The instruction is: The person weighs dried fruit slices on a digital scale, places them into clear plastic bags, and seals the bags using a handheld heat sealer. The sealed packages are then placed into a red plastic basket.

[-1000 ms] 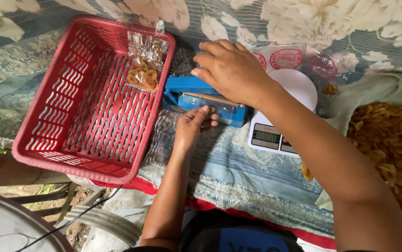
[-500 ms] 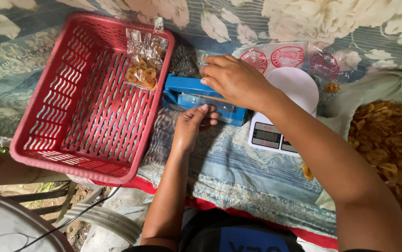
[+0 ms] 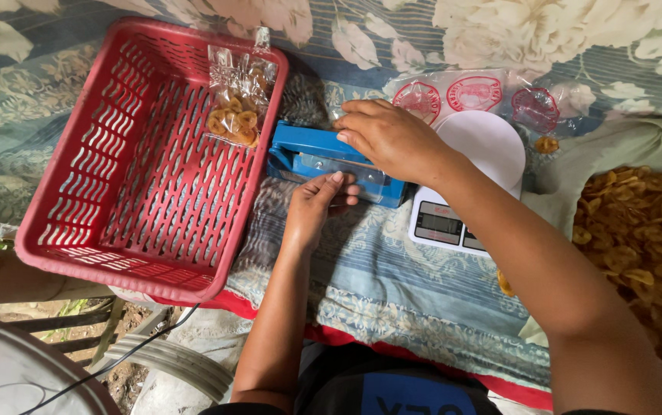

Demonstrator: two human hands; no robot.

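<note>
Red plastic basket (image 3: pixel 116 192) at left on the floral cloth (image 3: pixel 392 284), sealed clear bag of chips (image 3: pixel 237 104) leaning on its right wall; blue bag sealer (image 3: pixel 312 157) just beside the basket; left hand (image 3: pixel 314 207) fingers pinching a clear bag at the sealer's front edge; right hand (image 3: pixel 389 138) flat on the sealer arm, fingers curled, gripping nothing; white scale (image 3: pixel 465 184) next; loose chips (image 3: pixel 646 238) far right.

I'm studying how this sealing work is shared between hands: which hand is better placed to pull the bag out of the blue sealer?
Probably the left hand: its fingertips touch the clear bag at the blue sealer, while the right hand rests on the sealer's top.
</note>
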